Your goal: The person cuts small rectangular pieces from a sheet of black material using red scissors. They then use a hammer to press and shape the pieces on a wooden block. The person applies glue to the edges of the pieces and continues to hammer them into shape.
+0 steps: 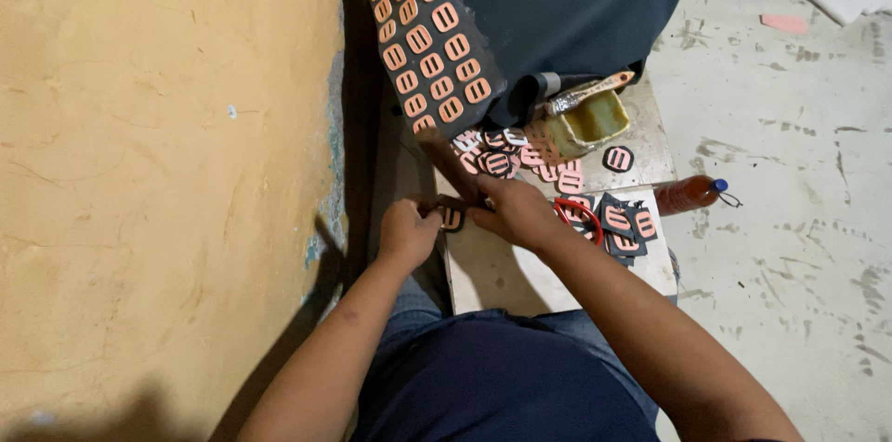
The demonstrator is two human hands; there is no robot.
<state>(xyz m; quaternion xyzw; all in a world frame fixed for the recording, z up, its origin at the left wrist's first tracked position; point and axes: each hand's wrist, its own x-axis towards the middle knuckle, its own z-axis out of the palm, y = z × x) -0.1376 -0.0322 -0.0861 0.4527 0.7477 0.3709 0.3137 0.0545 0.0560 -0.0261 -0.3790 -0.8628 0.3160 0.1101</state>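
My left hand (407,230) and my right hand (514,210) meet over the front of a small stone slab (502,277). Between them they pinch one small buckle-shaped piece (452,217), pink on a dark backing. A red-handled tool (578,215), probably scissors, lies under my right hand. A heap of pink and dark buckle-shaped pieces (506,156) lies just beyond my fingers. More cut pieces (624,223) sit to the right on the slab.
A dark sheet (429,40) covered with several pink buckle shapes leans against the yellow wall (158,172). A glue tin (587,122) with a brush (589,92) stands behind the heap. An orange bottle (688,193) lies on the concrete floor at right.
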